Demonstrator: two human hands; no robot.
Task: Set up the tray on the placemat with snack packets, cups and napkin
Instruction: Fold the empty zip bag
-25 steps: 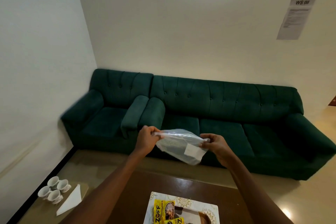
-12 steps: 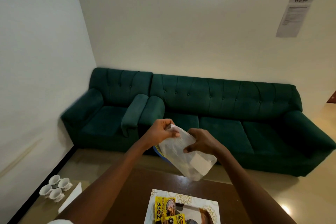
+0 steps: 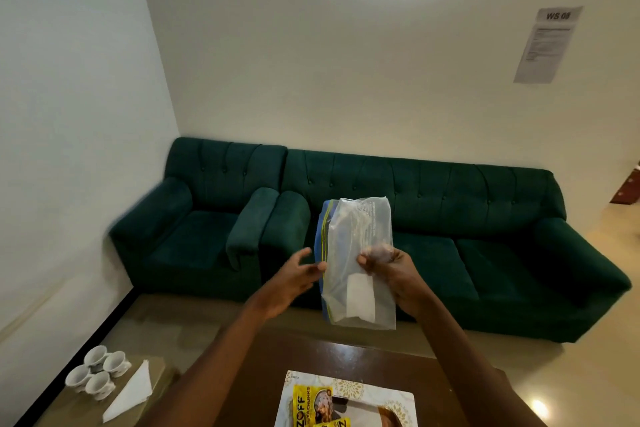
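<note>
A: One clear bag [image 3: 358,267] is up in the middle of the frame, standing roughly on end, with a blue and yellow zip strip down its left edge and a white label low on its face.

B: Who has it?

A: The right hand [image 3: 391,270] pinches its right edge at mid-height, thumb on the near face, fingers curled behind. The forearm runs up from the lower right.

B: And the other?

A: The left hand [image 3: 294,274] is spread loose, palm turned toward the bag, fingertips just at the zip edge. I cannot tell whether they touch. It grips nothing.

B: Below them?

A: A dark table [image 3: 346,360], bottom centre. On it a patterned white placemat [image 3: 377,392] with yellow packets [image 3: 311,407] at the bottom edge, partly cut off.

B: The cups?

A: Four white cups [image 3: 97,373] cluster at the lower left, on a separate lighter surface, with a white folded napkin [image 3: 130,395] just beside them. A green sofa [image 3: 467,218] fills the background.
</note>
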